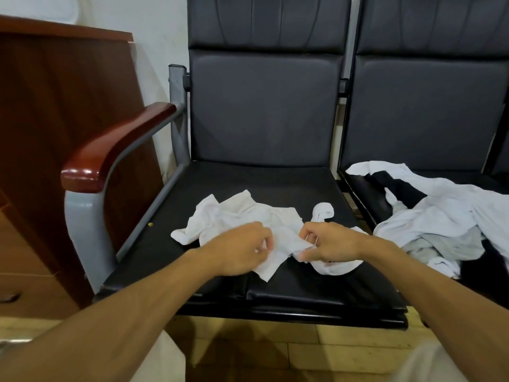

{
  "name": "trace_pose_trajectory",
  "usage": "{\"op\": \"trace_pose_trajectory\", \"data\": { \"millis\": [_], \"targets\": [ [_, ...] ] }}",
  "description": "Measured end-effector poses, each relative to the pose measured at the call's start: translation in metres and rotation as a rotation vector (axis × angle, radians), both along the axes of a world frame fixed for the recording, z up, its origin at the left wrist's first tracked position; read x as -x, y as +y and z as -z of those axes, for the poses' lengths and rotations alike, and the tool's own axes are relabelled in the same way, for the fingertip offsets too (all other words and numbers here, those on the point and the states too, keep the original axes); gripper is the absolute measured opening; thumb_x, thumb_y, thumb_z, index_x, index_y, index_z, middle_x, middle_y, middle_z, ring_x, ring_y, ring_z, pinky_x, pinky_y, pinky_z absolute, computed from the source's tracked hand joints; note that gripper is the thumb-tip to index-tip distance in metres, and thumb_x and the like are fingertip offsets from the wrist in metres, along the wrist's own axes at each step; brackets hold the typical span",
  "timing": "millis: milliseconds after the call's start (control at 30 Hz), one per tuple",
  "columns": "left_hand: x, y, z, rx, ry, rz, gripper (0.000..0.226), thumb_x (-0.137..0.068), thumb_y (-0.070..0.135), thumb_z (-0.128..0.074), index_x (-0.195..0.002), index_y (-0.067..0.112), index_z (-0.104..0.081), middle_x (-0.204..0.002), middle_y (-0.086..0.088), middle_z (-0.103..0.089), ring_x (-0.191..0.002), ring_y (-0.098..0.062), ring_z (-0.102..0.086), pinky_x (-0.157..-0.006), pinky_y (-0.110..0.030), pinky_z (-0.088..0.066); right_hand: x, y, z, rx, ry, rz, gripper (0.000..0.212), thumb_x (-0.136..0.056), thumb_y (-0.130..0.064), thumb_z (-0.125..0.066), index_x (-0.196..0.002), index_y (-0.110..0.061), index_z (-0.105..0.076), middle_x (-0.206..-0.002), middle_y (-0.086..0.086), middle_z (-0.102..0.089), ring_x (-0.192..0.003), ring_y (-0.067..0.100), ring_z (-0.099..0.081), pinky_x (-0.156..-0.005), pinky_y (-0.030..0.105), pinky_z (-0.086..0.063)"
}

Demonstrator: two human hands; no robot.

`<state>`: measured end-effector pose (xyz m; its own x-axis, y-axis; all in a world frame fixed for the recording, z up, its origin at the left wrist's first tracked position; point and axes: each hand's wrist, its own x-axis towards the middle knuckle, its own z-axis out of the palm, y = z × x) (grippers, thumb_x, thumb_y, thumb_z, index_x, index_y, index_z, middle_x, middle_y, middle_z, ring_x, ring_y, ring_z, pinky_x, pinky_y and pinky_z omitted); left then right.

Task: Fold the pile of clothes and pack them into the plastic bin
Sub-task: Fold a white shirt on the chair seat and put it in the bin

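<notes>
Black padded seating is taking up most of the view, two seats side by side. A small white garment (pixel 242 216) is being worked on at dead centre, on the near seat (pixel 248 177), and it's being pinched from both sides. The left hand (pixel 242 248) is curled down onto its lower edge. The right hand (pixel 327 242), at 3 o'clock of the left, is nipping a fold between thumb and fingers.

The clothes pile (pixel 446 213), white, grey and dark bits all tangled, is sitting on the other seat (pixel 366 197) at 3 o'clock, close to the right forearm. Things are being crowded at 9 o'clock by a wooden armrest (pixel 110 150), with a brown cabinet (pixel 55 106) behind it. Something pale and plasticky (pixel 55 6) is being cut off by the frame at 11 o'clock, and what's in it can't be told.
</notes>
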<state>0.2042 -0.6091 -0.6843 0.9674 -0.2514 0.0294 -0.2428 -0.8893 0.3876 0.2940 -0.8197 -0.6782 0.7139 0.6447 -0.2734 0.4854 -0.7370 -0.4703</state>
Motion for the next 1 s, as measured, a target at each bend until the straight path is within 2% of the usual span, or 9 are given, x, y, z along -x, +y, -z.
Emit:
{"op": "trace_pose_trajectory", "data": {
  "millis": [100,267,333,400,500,700,800,900,1000],
  "targets": [
    [0.010,-0.016,0.014,-0.188,0.104,0.078,0.038,-0.091,0.049,-0.054,-0.118,0.022,-0.050,-0.114,0.007,-0.046,-0.103,-0.012,-0.044,-0.091,-0.031,-0.042,0.002,-0.002,0.005,0.211,-0.112,-0.111,0.039,-0.079,-0.040,-0.076,-0.088,-0.029,-0.040,-0.085,-0.013,-0.047,-0.084,0.013,-0.048,-0.070,0.025,-0.036],
    [0.008,-0.004,0.022,-0.095,0.074,0.028,0.027,-0.096,0.024,-0.054,-0.123,0.018,-0.051,-0.127,0.004,-0.052,-0.116,-0.014,-0.045,-0.097,-0.022,-0.035,0.006,-0.012,0.005,0.273,-0.316,-0.107,0.028,-0.095,-0.027,-0.056,-0.075,-0.030,-0.035,-0.097,-0.005,-0.051,-0.088,0.015,-0.048,-0.066,0.017,-0.032],
    [0.013,0.004,0.018,-0.099,0.112,0.057,0.028,-0.098,0.021,-0.050,-0.126,0.019,-0.054,-0.123,0.005,-0.052,-0.113,-0.012,-0.046,-0.095,-0.018,-0.034,0.007,-0.020,0.004,0.337,-0.395,-0.075,0.015,-0.096,-0.030,-0.052,-0.085,-0.028,-0.042,-0.103,-0.003,-0.056,-0.091,0.017,-0.051,-0.071,0.020,-0.040],
    [0.019,0.014,0.012,-0.128,0.119,0.081,0.028,-0.099,0.022,-0.048,-0.126,0.021,-0.058,-0.111,0.006,-0.050,-0.104,-0.009,-0.046,-0.091,-0.017,-0.035,0.004,-0.027,0.003,0.396,-0.303,-0.060,0.011,-0.093,-0.019,-0.053,-0.094,-0.027,-0.046,-0.109,0.002,-0.057,-0.096,0.021,-0.054,-0.083,0.030,-0.048],
    [0.027,0.032,0.003,-0.192,0.143,0.084,0.026,-0.099,0.020,-0.049,-0.120,0.021,-0.063,-0.101,0.007,-0.044,-0.093,-0.006,-0.042,-0.077,-0.005,-0.031,0.011,-0.025,-0.005,0.397,-0.120,-0.141,0.016,-0.091,-0.010,-0.052,-0.099,-0.023,-0.055,-0.097,-0.005,-0.057,-0.095,0.017,-0.055,-0.084,0.026,-0.047],
    [0.046,0.074,-0.012,-0.321,0.293,-0.034,0.022,-0.094,0.014,-0.053,-0.109,0.024,-0.065,-0.101,0.008,-0.048,-0.101,-0.012,-0.049,-0.090,-0.020,-0.037,0.042,0.004,-0.026,0.125,0.321,-0.203,0.027,-0.093,-0.036,-0.060,-0.109,-0.016,-0.067,-0.094,-0.005,-0.069,-0.078,0.011,-0.064,-0.071,0.022,-0.053],
    [0.051,0.085,-0.011,-0.360,0.290,-0.091,0.019,-0.091,0.013,-0.056,-0.102,0.025,-0.067,-0.090,0.015,-0.040,-0.098,-0.011,-0.046,-0.091,-0.026,-0.040,0.028,0.012,-0.025,-0.021,0.095,-0.033,0.023,-0.097,-0.025,-0.055,-0.105,-0.009,-0.068,-0.091,-0.002,-0.069,-0.075,0.014,-0.065,-0.070,0.026,-0.054],
    [0.052,0.085,-0.011,-0.208,0.354,-0.192,0.017,-0.095,0.022,-0.050,-0.098,0.017,-0.066,-0.100,0.005,-0.044,-0.100,-0.015,-0.049,-0.095,-0.030,-0.041,0.007,0.012,-0.013,0.016,-0.223,0.099,0.019,-0.095,-0.017,-0.052,-0.100,-0.010,-0.069,-0.096,-0.002,-0.067,-0.089,0.019,-0.063,-0.079,0.026,-0.047],
    [0.047,0.085,-0.013,-0.016,0.353,-0.369,0.033,-0.099,0.034,-0.043,-0.099,0.008,-0.062,-0.099,-0.004,-0.052,-0.093,-0.019,-0.052,-0.086,-0.033,-0.042,-0.010,0.012,0.002,0.062,-0.264,0.194,0.021,-0.095,-0.022,-0.052,-0.105,-0.009,-0.065,-0.107,0.006,-0.066,-0.095,0.021,-0.061,-0.081,0.027,-0.045]
  ]
}}
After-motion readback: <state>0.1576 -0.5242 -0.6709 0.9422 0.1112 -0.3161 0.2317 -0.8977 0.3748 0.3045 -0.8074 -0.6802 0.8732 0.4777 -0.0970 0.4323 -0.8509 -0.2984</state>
